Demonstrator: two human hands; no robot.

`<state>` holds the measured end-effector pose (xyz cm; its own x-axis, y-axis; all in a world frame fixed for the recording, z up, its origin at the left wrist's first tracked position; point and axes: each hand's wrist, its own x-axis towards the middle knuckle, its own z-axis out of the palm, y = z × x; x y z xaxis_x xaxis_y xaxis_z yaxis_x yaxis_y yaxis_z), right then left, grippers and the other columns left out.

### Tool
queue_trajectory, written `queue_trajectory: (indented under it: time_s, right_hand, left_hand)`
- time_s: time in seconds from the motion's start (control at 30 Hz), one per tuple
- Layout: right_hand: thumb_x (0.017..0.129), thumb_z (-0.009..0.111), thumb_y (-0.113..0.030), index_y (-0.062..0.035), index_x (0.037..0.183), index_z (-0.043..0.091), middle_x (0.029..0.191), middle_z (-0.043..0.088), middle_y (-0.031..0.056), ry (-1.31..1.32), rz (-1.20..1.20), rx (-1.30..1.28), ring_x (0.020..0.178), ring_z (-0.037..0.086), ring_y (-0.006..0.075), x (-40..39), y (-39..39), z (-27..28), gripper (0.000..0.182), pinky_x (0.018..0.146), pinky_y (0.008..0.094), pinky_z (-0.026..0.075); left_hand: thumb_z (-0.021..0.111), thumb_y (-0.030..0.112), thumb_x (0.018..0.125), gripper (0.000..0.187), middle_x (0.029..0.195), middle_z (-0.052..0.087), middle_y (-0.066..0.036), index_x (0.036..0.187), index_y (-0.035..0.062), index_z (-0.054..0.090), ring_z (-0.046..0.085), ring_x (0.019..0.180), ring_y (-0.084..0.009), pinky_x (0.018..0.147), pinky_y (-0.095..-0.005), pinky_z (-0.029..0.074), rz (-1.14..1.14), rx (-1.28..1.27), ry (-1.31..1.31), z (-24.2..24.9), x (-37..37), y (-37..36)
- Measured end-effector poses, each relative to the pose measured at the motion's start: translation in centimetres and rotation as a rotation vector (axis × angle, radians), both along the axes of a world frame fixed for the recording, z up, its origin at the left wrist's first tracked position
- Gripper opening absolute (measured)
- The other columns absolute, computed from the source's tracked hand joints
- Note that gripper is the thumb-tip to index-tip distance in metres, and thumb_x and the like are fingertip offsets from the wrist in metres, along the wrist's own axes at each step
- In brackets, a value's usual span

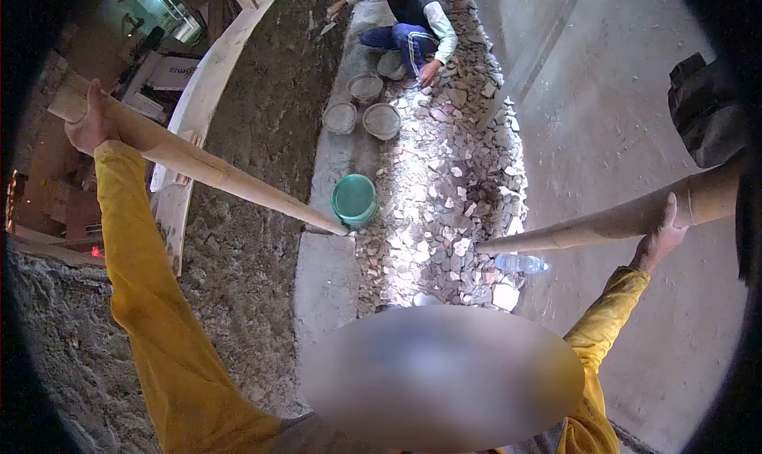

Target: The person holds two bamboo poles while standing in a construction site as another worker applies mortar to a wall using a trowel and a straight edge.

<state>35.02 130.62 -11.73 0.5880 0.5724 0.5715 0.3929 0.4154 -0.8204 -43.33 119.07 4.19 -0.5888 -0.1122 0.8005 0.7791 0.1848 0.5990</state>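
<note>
My left hand [89,127], in a yellow sleeve, is wrapped round the upper part of a bamboo pole [214,168]. That pole slants down to the concrete ledge beside a green bucket [354,200]. On the other side, my right hand [663,236] grips a second bamboo pole [587,224] from below, its fingers partly hidden behind it. The lower end of this pole reaches the rubble, near a clear plastic bottle [521,263]. A blurred oval covers the bottom middle of the view.
Ahead, a co-worker [409,33] squats with a trowel [327,28] in one hand. Several mortar-filled tubs [382,121] stand close by. Broken stones [444,192] cover the strip between the rough wall [254,113] and the smooth grey surface [619,97]. A wooden board [208,81] runs along the left.
</note>
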Motion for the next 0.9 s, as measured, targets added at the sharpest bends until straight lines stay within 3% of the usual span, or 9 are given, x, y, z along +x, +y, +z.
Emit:
queue_trajectory:
  time_s: [0.17,0.27,0.37,0.6,0.67,0.9]
  right_hand:
    - [0.074,0.068,-0.026,0.0053,0.110,0.048,0.104,0.054,0.0112,-0.016,-0.022,0.012,0.091,0.054,0.0194,-0.4,-0.2,0.2,0.052,0.081,0.0321,0.044]
    - [0.074,0.068,-0.026,0.0053,0.110,0.047,0.104,0.054,0.0115,0.015,-0.006,-0.002,0.092,0.054,0.0197,-0.3,-0.1,0.2,0.052,0.082,0.0321,0.043]
    - [0.074,0.068,-0.027,0.0054,0.110,0.047,0.105,0.054,0.0116,-0.013,-0.003,0.012,0.092,0.054,0.0201,0.1,0.0,-0.1,0.053,0.082,0.0325,0.043]
    - [0.073,0.069,-0.026,0.0059,0.111,0.046,0.106,0.053,0.0123,0.019,-0.001,-0.005,0.092,0.053,0.0206,0.1,0.0,0.0,0.056,0.082,0.0327,0.044]
    - [0.072,0.071,-0.026,0.0066,0.113,0.044,0.107,0.052,0.0130,0.028,0.005,-0.001,0.093,0.053,0.0209,0.0,0.0,0.1,0.059,0.081,0.0328,0.044]
    - [0.072,0.070,-0.027,0.0064,0.112,0.045,0.107,0.052,0.0124,0.025,0.022,0.011,0.092,0.053,0.0205,0.0,0.1,0.0,0.058,0.080,0.0325,0.044]
  left_hand:
    - [0.080,0.042,0.053,0.066,0.089,0.062,-0.013,0.092,-0.0064,0.058,0.060,0.078,-0.0212,0.072,-0.0304,0.048,-0.154,0.108,0.009,0.0,2.6,0.1]
    - [0.080,0.041,0.054,0.063,0.086,0.062,-0.012,0.091,-0.0051,0.059,0.060,0.075,-0.0202,0.069,-0.0301,0.048,-0.054,0.031,0.044,0.1,-0.5,0.0]
    - [0.080,0.041,0.054,0.063,0.087,0.063,-0.011,0.093,-0.0044,0.059,0.060,0.076,-0.0199,0.069,-0.0305,0.048,-0.034,0.041,0.014,-0.1,1.2,0.0]
    - [0.080,0.041,0.053,0.066,0.088,0.062,-0.012,0.094,-0.0060,0.058,0.060,0.077,-0.0206,0.071,-0.0309,0.048,-0.117,0.006,0.017,-0.1,0.0,0.0]
    - [0.079,0.041,0.054,0.065,0.088,0.062,-0.013,0.093,-0.0063,0.058,0.060,0.078,-0.0207,0.071,-0.0309,0.047,-0.147,0.101,0.046,-0.3,-0.6,0.2]
    - [0.079,0.041,0.055,0.064,0.090,0.062,-0.012,0.094,-0.0056,0.058,0.060,0.079,-0.0213,0.073,-0.0312,0.048,-0.069,0.034,0.025,0.1,1.5,0.1]
